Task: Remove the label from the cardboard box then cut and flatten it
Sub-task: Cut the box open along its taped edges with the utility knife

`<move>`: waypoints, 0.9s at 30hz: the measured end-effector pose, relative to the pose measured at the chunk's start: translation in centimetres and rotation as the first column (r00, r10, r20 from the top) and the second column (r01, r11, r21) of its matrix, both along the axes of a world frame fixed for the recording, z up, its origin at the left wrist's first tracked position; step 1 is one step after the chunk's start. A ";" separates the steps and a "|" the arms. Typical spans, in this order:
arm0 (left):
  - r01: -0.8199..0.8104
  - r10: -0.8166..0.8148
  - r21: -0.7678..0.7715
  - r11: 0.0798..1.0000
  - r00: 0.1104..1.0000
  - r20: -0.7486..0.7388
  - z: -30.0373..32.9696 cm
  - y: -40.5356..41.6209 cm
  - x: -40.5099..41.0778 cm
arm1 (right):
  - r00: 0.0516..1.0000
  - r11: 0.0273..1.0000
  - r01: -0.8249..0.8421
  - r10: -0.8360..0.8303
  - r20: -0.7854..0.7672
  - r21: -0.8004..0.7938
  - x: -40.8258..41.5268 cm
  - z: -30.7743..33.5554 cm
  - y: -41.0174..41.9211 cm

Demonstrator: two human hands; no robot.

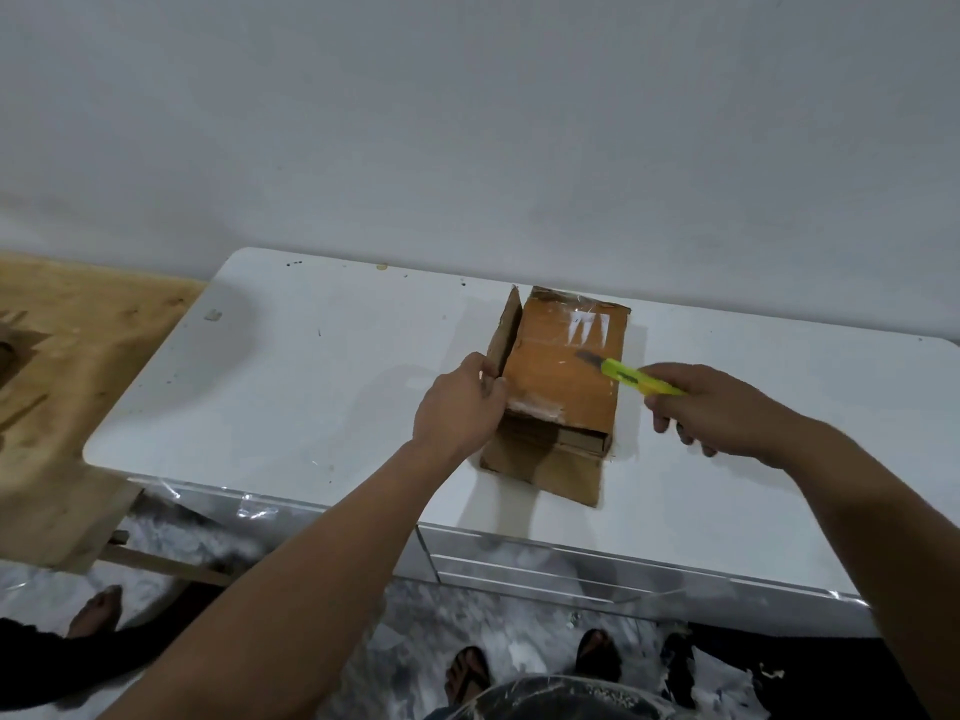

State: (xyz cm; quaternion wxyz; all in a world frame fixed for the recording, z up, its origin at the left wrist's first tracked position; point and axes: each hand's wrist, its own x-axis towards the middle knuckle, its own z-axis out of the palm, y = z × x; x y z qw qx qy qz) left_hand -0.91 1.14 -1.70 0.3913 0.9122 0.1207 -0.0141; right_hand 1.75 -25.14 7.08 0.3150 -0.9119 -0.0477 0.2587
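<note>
A brown cardboard box (563,371) lies on the white table (291,376), its top face streaked with shiny tape and white label remnants. One side flap stands up at its left, and another flap lies flat toward me. My left hand (460,402) grips the box's left edge by the raised flap. My right hand (711,407) holds a yellow-green utility knife (636,379), with the blade out over the right part of the box's top.
A grey wall rises right behind the table. A plywood sheet (62,366) lies to the left, lower than the table. Below the table's front edge are a marbled floor and feet in sandals (470,672). Another person's foot (96,610) shows at the bottom left.
</note>
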 end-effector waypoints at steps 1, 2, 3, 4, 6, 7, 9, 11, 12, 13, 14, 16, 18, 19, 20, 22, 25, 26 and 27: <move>0.003 -0.003 0.006 1.000 1.000 0.015 0.3 -0.2 0.1 | 0.996 0.996 0.079 -0.080 0.032 0.045 0.2 -0.7 0.2; 0.008 -0.008 0.009 1.000 1.000 0.030 0.7 -0.3 0.3 | 0.986 0.986 0.146 -0.151 0.064 0.079 0.5 -1.5 0.4; 0.010 -0.010 0.000 1.000 0.999 0.045 1.1 -0.5 0.6 | 0.974 0.975 0.196 -0.206 0.091 0.102 0.8 -2.3 0.7; 0.012 -0.011 -0.022 1.000 0.998 0.057 1.5 -0.7 1.0 | 0.965 0.967 0.224 -0.237 0.113 0.118 1.0 -3.0 1.1; 0.029 -0.023 -0.086 0.996 0.998 0.065 2.3 -1.2 2.1 | 0.955 0.964 0.235 -0.253 0.158 0.122 1.5 -4.0 1.8; 0.044 -0.037 -0.116 0.992 0.998 0.056 2.7 -1.6 2.8 | 0.952 0.967 0.226 -0.245 0.185 0.116 1.7 -4.4 2.2; 0.065 -0.062 -0.169 0.983 0.998 0.026 3.3 -2.4 4.4 | 0.948 0.972 0.206 -0.226 0.225 0.109 2.0 -5.0 2.7; 0.084 -0.085 -0.188 0.978 0.996 0.003 3.8 -3.0 6.1 | 0.950 0.974 0.197 -0.219 0.224 0.114 1.9 -5.5 3.0; 0.099 -0.103 -0.182 0.978 0.995 -0.013 3.9 -3.2 6.8 | 0.951 0.974 0.195 -0.216 0.220 0.116 1.8 -5.8 3.0; 0.113 -0.121 -0.178 0.978 0.992 -0.036 3.9 -3.3 7.5 | 0.952 0.974 0.196 -0.217 0.216 0.118 1.7 -6.1 3.0; 0.122 -0.136 -0.182 0.976 0.989 -0.062 3.8 -3.4 8.2 | 0.952 0.973 0.197 -0.219 0.216 0.118 1.5 -6.4 2.8; 0.119 -0.142 -0.199 0.973 0.985 -0.103 3.4 -3.6 9.3 | 0.951 0.975 0.194 -0.214 0.221 0.112 1.1 -6.8 2.5; 0.098 -0.133 -0.236 0.967 0.982 -0.136 2.9 -3.6 10.3 | 0.954 0.978 0.177 -0.197 0.227 0.106 0.8 -7.1 2.2; 0.083 -0.126 -0.262 0.962 0.980 -0.154 2.8 -3.6 10.8 | 0.955 0.979 0.172 -0.192 0.228 0.105 0.7 -7.1 2.1; 0.068 -0.120 -0.287 0.955 0.978 -0.168 2.7 -3.7 11.2 | 0.955 0.980 0.168 -0.189 0.228 0.108 0.6 -7.1 2.0; 0.043 -0.108 -0.328 0.944 0.978 -0.181 2.4 -3.8 12.0 | 0.956 0.980 0.162 -0.185 0.227 0.114 0.6 -7.1 1.8; 0.055 -0.105 -0.288 0.956 0.981 -0.163 1.9 -3.9 12.6 | 0.957 0.978 0.172 -0.195 0.213 0.121 0.6 -7.0 1.7; 0.069 -0.113 -0.267 0.961 0.982 -0.152 1.6 -3.8 12.7 | 0.959 0.977 0.174 -0.197 0.202 0.125 0.6 -7.0 1.5; 0.077 -0.118 -0.264 0.961 0.982 -0.144 1.3 -3.7 12.7 | 0.962 0.976 0.175 -0.198 0.189 0.128 0.6 -6.9 1.3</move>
